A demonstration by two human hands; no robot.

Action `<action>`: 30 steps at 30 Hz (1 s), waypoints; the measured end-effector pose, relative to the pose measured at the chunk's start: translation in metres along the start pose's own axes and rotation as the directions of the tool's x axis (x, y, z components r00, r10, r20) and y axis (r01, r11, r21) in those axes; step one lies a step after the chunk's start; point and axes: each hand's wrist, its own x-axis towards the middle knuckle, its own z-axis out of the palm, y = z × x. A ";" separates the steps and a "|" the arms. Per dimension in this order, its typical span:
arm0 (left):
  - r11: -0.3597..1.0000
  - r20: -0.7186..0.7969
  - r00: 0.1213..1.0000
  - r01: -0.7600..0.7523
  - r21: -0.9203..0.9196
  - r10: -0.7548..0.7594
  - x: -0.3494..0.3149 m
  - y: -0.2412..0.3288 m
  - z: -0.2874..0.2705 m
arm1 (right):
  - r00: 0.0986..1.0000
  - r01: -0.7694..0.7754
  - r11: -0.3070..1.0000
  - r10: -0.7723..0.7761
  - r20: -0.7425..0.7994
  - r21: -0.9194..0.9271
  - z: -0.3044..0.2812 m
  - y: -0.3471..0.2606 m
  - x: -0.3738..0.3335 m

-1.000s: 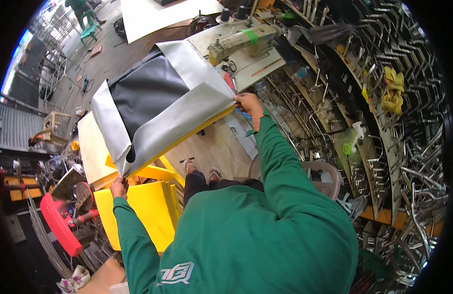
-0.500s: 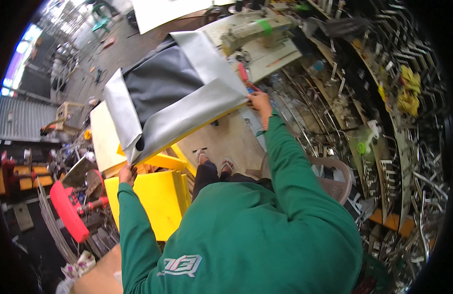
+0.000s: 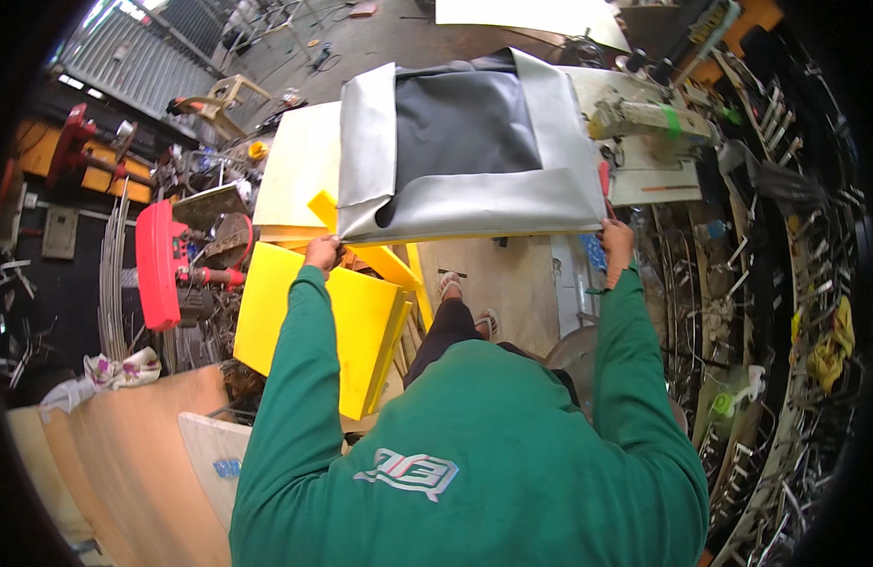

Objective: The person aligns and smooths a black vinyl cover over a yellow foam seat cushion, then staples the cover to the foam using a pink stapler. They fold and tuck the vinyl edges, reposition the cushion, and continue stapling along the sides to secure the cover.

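A grey vinyl upholstery cover (image 3: 493, 203) with a black middle (image 3: 465, 123) spans the space between my hands, its grey borders folded inward. A thin yellow strip shows along its near edge. My left hand (image 3: 323, 253) pinches the near left corner, beside a loose fold. At the near right corner, my right hand (image 3: 618, 248) is closed on the cover. A red-handled tool (image 3: 605, 178) shows just beyond my right fingers; whether they also hold it cannot be made out. Yellow foam slabs (image 3: 295, 307) lie below and beside my left hand.
A sewing machine (image 3: 644, 123) stands on a table beyond my right hand. On the left are a red machine guard (image 3: 157, 265) and a pale board (image 3: 299, 161). Metal bent tubes (image 3: 767, 378) crowd the right side. A plastic chair (image 3: 224, 104) stands far left.
The cover has swung from a slant to nearly level, its right side coming nearer. Both hands keep hold of its near corners. The whole view has turned to the left.
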 end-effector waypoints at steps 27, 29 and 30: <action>0.927 -0.142 0.944 -0.249 0.281 0.297 0.010 -0.009 0.006 | 0.993 0.096 0.948 -0.070 0.094 -0.304 -0.017 -0.050 -0.021; 0.883 -0.153 0.913 -0.307 0.354 0.379 0.021 0.000 0.005 | 0.959 0.238 0.777 -0.285 0.012 -0.583 -0.014 -0.074 -0.029; 0.884 -0.127 0.901 -0.366 0.291 0.415 0.028 0.010 0.004 | 0.952 0.231 0.804 -0.303 -0.042 -0.548 -0.008 -0.089 -0.033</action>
